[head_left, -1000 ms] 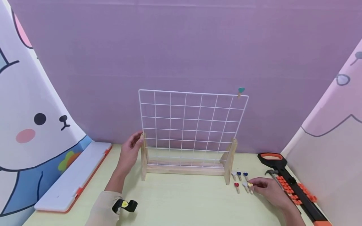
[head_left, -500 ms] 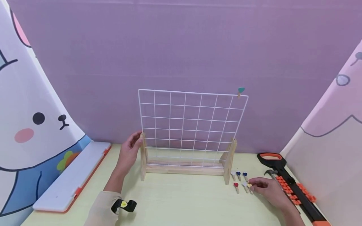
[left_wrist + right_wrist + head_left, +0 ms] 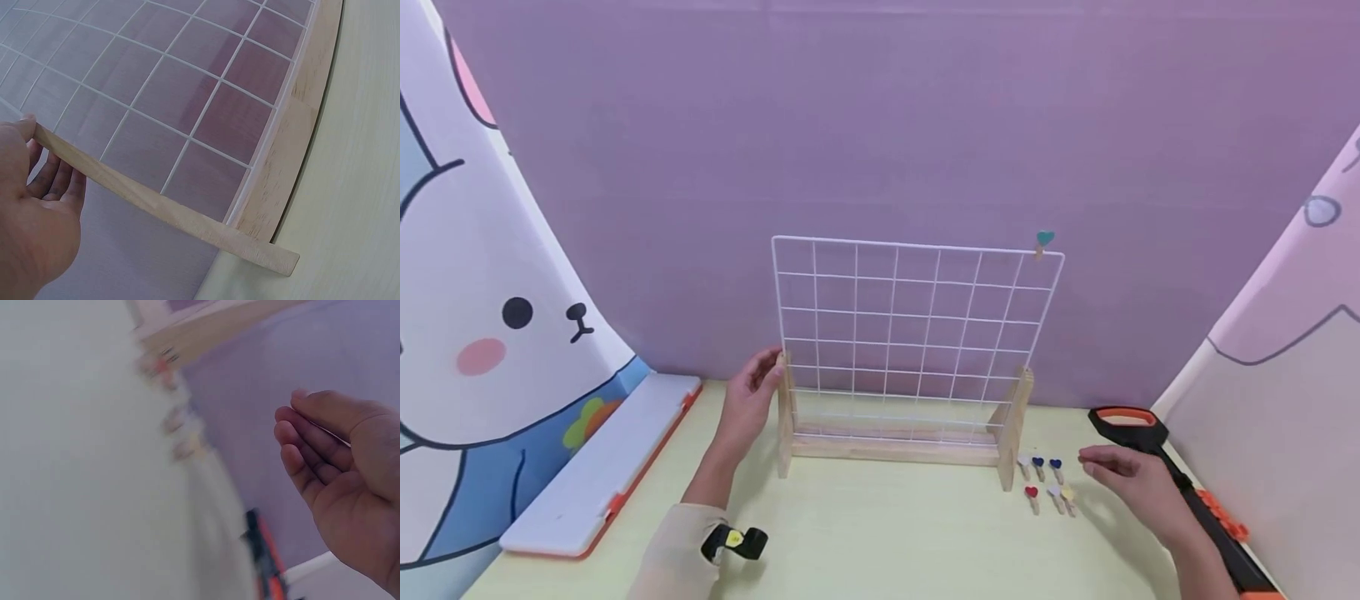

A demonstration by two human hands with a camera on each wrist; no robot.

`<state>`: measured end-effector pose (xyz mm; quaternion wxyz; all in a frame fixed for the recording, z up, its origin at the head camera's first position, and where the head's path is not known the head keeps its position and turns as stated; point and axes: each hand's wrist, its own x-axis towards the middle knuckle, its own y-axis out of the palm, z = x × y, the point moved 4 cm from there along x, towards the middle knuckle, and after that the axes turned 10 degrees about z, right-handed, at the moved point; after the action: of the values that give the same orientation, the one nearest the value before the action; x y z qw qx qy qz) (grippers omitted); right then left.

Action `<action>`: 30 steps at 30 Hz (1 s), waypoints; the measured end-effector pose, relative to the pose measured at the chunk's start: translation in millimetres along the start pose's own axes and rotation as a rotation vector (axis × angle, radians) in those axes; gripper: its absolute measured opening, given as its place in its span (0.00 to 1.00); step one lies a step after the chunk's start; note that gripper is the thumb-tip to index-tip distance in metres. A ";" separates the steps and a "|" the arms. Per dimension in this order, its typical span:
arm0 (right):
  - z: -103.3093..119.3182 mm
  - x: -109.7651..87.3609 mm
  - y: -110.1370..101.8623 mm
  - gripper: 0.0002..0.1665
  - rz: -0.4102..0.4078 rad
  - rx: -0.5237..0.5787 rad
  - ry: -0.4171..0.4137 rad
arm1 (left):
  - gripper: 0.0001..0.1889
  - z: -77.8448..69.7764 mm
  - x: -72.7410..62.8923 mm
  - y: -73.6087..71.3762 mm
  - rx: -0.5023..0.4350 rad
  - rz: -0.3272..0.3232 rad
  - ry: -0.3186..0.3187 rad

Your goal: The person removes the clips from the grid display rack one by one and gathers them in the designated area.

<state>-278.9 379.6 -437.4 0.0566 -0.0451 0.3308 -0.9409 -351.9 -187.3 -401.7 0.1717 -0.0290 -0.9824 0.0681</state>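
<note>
A white wire grid [image 3: 910, 312] stands upright in a wooden stand [image 3: 895, 451]. My left hand [image 3: 751, 400] grips the top of the stand's left side piece [image 3: 144, 194], thumb in front and fingers behind. A mini clothespin with a teal heart [image 3: 1044, 240] is clipped on the grid's top right. Beside the stand's right foot lie several more mini clothespins, with a red heart [image 3: 1032, 493], a yellow heart [image 3: 1068, 496], and blue and white ones. Just right of them, my right hand [image 3: 1138, 487] is raised with loosely bent fingers, nothing visible between them.
At the right lies a black and orange tool holder [image 3: 1180, 479], partly covered by my right hand. A flat white case with orange edging [image 3: 602, 467] rests on the left. A purple backdrop [image 3: 917, 117] rises behind, with printed cloth on both sides.
My right hand has left the yellow-heart clothespin and moved up and to the right. The clothespins lie as before. My left hand keeps its grip on the stand; the head view has shifted slightly.
</note>
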 end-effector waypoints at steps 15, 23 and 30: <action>110.6 25.9 -74.9 0.24 -0.108 -0.080 -0.172 | 0.24 0.0 0.5 1.8 0.006 0.011 -0.025; 153.7 38.7 -98.0 0.26 -0.152 -0.068 -0.173 | 0.24 0.2 0.4 0.6 -0.010 0.008 -0.018; 178.3 48.0 -109.0 0.26 -0.177 -0.032 -0.193 | 0.23 0.9 -0.2 1.3 -0.010 0.012 -0.013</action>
<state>-313.0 347.4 -228.1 0.0040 -0.1653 0.3333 -0.9282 -352.0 -186.2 -402.9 0.1649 -0.0354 -0.9836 0.0643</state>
